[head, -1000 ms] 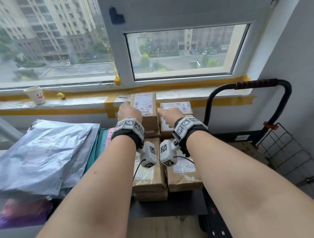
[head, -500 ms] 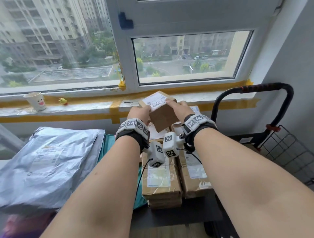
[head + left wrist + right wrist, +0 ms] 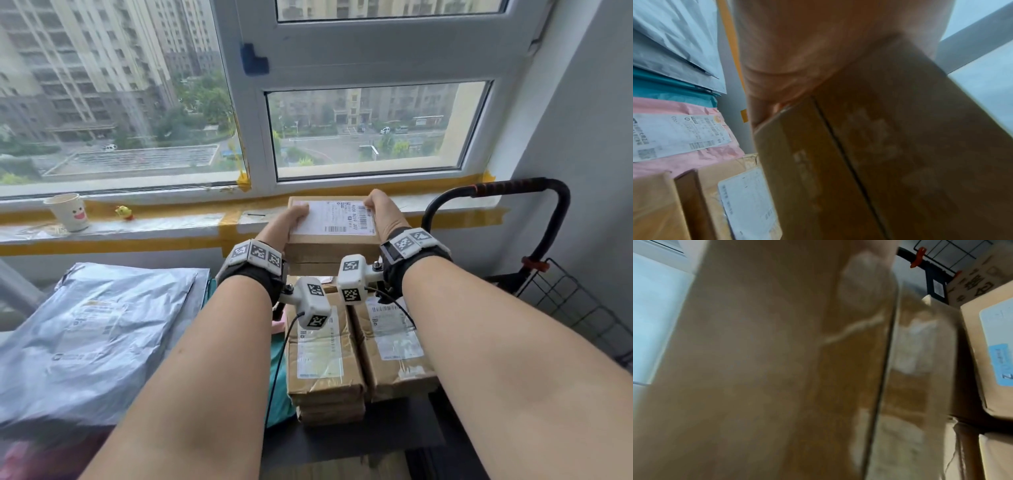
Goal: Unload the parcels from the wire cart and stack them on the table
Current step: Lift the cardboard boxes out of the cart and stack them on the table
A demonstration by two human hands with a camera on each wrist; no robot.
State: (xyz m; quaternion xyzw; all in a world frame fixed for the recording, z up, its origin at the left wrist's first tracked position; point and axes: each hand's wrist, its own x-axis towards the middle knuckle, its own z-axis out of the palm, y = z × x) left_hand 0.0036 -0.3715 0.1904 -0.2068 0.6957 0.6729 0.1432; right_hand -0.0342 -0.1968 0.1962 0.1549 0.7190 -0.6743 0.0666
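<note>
A brown cardboard parcel [image 3: 330, 222] with a white label facing up is held level between both hands, above the rear of the parcel stacks. My left hand [image 3: 291, 219] grips its left end and my right hand [image 3: 380, 209] grips its right end. The left wrist view shows the parcel's underside [image 3: 879, 162] with its centre seam under my left hand [image 3: 797, 56]. Blurred cardboard [image 3: 756, 369] fills the right wrist view. Two stacks of brown parcels [image 3: 322, 356] [image 3: 394, 346] stand on the dark table [image 3: 376, 431]. The wire cart [image 3: 565, 301] stands to the right.
Grey poly mailers [image 3: 85, 335] lie piled at the left over teal and pink ones [image 3: 684, 129]. A paper cup [image 3: 68, 212] and a small yellow toy [image 3: 124, 212] sit on the taped window sill. The cart's black handle [image 3: 513, 188] arches beside my right hand.
Both hands took one parcel off the rear stack, lifted it tilted, and have now turned it level with the label up and raised it higher.
</note>
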